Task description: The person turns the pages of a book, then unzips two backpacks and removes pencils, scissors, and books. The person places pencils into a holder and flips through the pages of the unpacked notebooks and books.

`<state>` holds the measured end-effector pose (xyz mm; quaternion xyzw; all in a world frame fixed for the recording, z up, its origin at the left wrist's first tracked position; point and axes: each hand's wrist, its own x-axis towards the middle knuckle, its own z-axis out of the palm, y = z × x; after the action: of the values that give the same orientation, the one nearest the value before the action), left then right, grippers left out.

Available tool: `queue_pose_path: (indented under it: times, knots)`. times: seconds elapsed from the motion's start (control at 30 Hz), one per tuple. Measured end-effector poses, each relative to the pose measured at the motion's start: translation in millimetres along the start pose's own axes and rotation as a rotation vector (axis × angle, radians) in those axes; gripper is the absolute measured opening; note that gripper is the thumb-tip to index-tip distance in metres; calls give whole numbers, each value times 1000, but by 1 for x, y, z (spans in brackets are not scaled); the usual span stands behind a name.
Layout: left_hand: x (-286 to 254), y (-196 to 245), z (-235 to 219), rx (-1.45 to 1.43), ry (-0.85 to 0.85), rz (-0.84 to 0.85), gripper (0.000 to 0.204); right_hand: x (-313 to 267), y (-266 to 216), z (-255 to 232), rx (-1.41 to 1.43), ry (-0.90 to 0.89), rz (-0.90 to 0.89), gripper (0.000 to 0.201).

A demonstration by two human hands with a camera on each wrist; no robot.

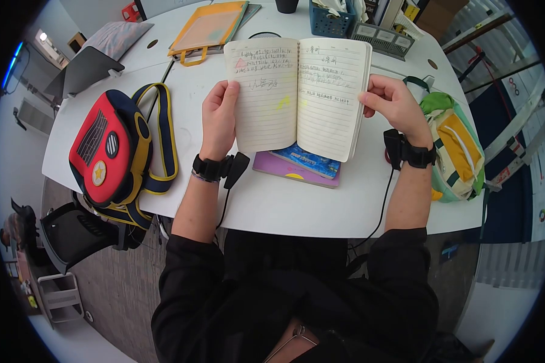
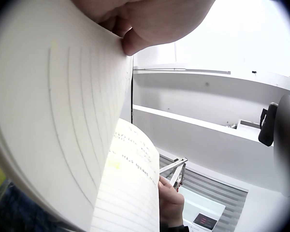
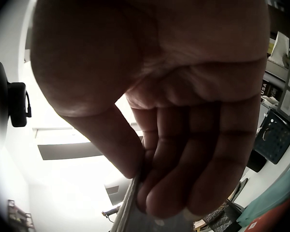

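Observation:
An open notebook (image 1: 266, 115) with lined pages, handwriting and yellow highlighter marks is held up above the table. The left hand (image 1: 220, 118) grips its left edge, thumb on the page; in the left wrist view that hand (image 2: 150, 21) is at the top, over the lined page (image 2: 63, 106). At the right edge the right hand (image 1: 396, 106) pinches the pages between thumb and fingers. The right wrist view shows this hand (image 3: 169, 111) with curled fingers around the notebook's edge (image 3: 125, 208). Beneath the notebook lie a blue book (image 1: 312, 162) and a purple book (image 1: 284, 173).
On the white table (image 1: 284, 212), a red and navy backpack (image 1: 103, 151) stands at left and a green and yellow bag (image 1: 457, 148) at right. Farther back are an orange folder (image 1: 209, 27), a blue basket (image 1: 330, 21), a grey rack (image 1: 381, 41) and a laptop stand (image 1: 91, 69).

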<state>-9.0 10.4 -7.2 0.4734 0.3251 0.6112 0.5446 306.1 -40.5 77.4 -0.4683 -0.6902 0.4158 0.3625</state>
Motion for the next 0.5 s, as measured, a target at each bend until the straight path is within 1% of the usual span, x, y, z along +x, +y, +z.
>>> queue_pose_path:
  times: [0.43, 0.5]
  knots:
    - [0, 1, 1, 31, -10, -2, 24, 1, 1, 0, 10, -20, 9, 18]
    - [0, -1, 1, 18, 0, 18, 26, 1, 2, -1, 5, -24, 9, 18]
